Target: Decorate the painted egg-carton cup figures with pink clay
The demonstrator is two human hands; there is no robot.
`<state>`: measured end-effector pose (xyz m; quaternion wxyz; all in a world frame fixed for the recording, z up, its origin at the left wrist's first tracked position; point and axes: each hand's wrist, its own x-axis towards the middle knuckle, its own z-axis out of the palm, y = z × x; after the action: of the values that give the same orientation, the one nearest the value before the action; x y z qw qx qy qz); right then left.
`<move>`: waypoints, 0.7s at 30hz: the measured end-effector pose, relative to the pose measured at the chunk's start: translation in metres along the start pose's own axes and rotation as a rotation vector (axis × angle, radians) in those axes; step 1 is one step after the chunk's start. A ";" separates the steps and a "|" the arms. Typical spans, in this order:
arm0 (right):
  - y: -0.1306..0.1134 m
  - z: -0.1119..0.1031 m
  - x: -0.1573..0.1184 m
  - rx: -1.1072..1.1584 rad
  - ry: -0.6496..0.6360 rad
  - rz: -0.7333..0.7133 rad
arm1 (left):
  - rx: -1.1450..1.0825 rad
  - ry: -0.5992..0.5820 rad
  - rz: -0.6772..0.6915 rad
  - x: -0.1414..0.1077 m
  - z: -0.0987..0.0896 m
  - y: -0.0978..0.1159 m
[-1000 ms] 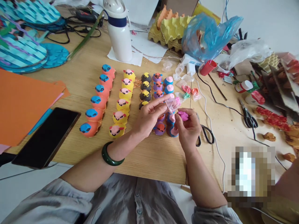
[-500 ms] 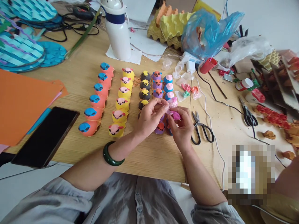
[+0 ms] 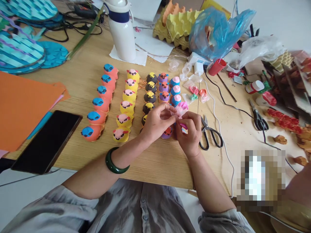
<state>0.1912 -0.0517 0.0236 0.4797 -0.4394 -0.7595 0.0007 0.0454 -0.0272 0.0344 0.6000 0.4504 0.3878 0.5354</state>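
Pinched between thumb and fingers, a small clear plastic bag of pink clay (image 3: 182, 108) is in my left hand (image 3: 155, 125) above the painted rows. My right hand (image 3: 190, 136) is closed on the same bag, with a bit of magenta clay (image 3: 182, 125) showing at its fingers. Below my hands are rows of painted egg-carton cups: purple ones with orange tops (image 3: 164, 95), blue ones with pink tops (image 3: 176, 90), and black ones with yellow tops (image 3: 149, 96). My hands partly hide these rows. Black-handled scissors (image 3: 211, 133) lie beside my right hand.
Yellow cups (image 3: 126, 106) and orange cups (image 3: 100, 105) stand in rows to the left. A phone (image 3: 47, 140) lies near the front edge. A white flask (image 3: 122, 35), egg trays (image 3: 179, 26) and a blue bag (image 3: 216, 32) stand behind. A person's arm (image 3: 300, 191) is at right.
My right hand has turned slightly, fingers curling closer over the magenta clay. The bag's pink end has shifted slightly right and spread out. The cups have not moved.
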 end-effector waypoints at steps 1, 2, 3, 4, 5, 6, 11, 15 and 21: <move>0.000 0.000 0.000 -0.009 -0.007 -0.016 | -0.022 0.008 -0.026 0.001 0.000 0.000; 0.001 0.000 0.000 -0.009 -0.013 -0.020 | -0.045 0.022 -0.049 0.002 0.000 0.000; 0.000 0.000 0.001 -0.003 -0.018 -0.012 | -0.072 0.041 -0.069 0.002 0.000 0.001; 0.000 0.000 0.001 0.008 -0.020 0.005 | -0.098 0.063 -0.086 0.003 0.000 0.002; -0.001 0.001 0.002 0.025 -0.021 0.026 | -0.120 0.084 -0.096 0.003 0.000 0.003; -0.002 0.001 0.003 0.046 -0.021 0.054 | -0.134 0.099 -0.101 0.003 0.000 0.003; -0.007 0.003 0.005 0.318 -0.016 0.336 | -0.129 0.120 -0.056 0.004 -0.001 0.003; -0.009 0.001 0.007 0.558 0.015 0.598 | -0.070 0.119 0.022 0.004 -0.001 0.000; -0.007 0.001 0.009 0.586 0.063 0.628 | 0.116 0.047 0.161 -0.004 0.004 -0.001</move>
<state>0.1848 -0.0493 0.0328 0.5838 -0.4943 -0.5414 0.3489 0.0492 -0.0321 0.0344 0.5185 0.5015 0.3948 0.5690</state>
